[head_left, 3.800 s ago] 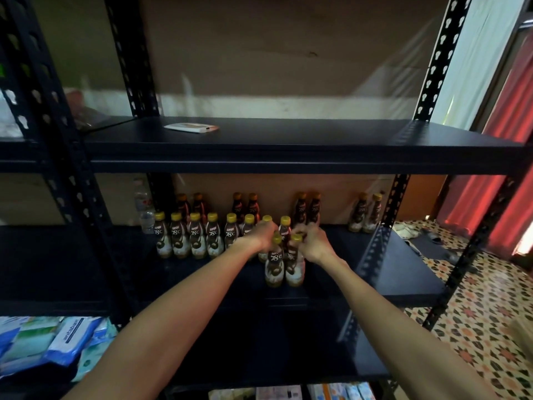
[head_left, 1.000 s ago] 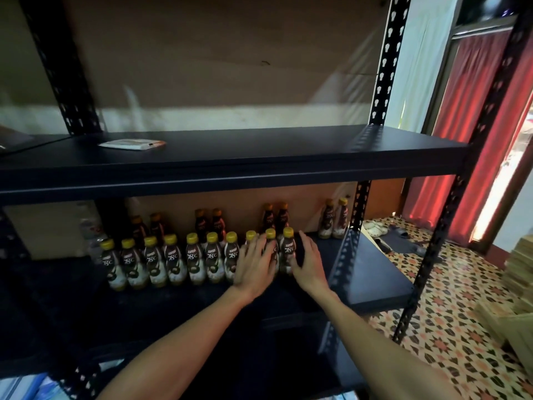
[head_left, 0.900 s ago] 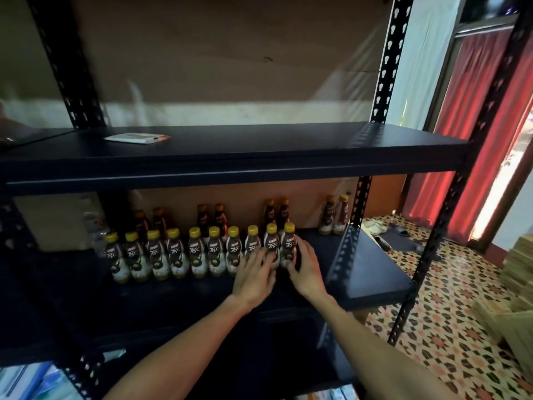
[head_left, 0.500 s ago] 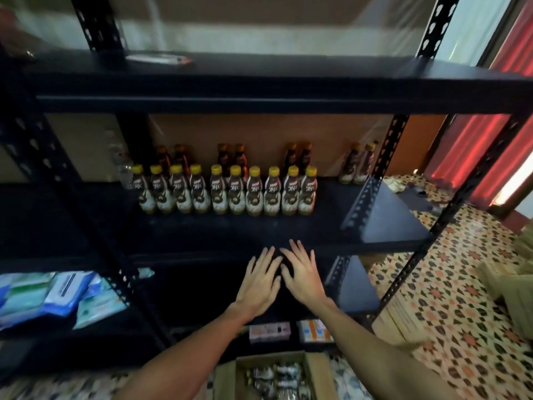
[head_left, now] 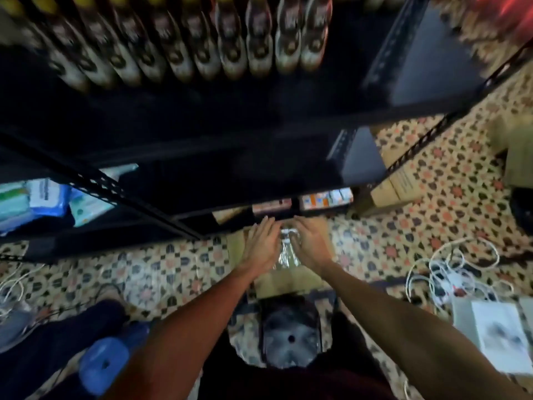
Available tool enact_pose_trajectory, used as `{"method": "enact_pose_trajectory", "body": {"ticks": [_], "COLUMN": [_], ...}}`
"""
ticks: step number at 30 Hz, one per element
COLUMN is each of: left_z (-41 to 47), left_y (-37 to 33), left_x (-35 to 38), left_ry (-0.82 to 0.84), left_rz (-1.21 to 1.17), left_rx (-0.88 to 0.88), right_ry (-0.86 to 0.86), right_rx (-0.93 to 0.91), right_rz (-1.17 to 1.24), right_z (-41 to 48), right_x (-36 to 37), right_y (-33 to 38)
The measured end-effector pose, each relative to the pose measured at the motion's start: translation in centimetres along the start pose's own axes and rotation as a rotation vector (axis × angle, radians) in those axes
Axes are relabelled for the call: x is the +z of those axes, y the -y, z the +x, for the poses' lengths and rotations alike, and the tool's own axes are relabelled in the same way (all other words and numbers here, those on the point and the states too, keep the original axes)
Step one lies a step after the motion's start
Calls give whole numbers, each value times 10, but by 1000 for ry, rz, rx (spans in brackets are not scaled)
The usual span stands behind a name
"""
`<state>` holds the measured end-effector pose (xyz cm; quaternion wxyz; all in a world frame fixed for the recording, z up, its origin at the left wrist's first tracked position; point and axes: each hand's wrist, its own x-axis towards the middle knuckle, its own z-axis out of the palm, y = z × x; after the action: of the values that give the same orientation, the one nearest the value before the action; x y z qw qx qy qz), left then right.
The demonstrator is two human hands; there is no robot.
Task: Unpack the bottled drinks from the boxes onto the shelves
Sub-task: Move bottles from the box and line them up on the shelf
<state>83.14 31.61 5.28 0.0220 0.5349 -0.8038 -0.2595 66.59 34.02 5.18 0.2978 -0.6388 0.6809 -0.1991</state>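
Head view: both hands are down at the open cardboard box on the tiled floor, just in front of the shelving. Left hand: fingers straight, close together, resting on the plastic-wrapped bottles. Right hand: fingers bent over the wrap, can't tell if gripping. Shelved bottles stand in a row on the black shelf above, blurred.

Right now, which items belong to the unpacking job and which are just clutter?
Job: open box on the floor, wrapped bottles in it, left hand, right hand, bottle row on the shelf.
Clutter: white cables, wipe packs, closed cartons, blue plastic object.
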Motion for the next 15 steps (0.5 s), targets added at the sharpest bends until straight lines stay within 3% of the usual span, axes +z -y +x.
{"method": "enact_pose_trajectory", "body": {"ticks": [6, 15], "left_z": [18, 80], "left_y": [18, 74], "left_x": [86, 250], "left_ry": [209, 377], "left_rz": [-8, -7], "left_rx": [-51, -177], "right_ry": [219, 361], "right_rx": [213, 424], "right_rz": [-4, 34], "right_z": [-9, 16], "right_x": [53, 163], "right_y": [-76, -207]}}
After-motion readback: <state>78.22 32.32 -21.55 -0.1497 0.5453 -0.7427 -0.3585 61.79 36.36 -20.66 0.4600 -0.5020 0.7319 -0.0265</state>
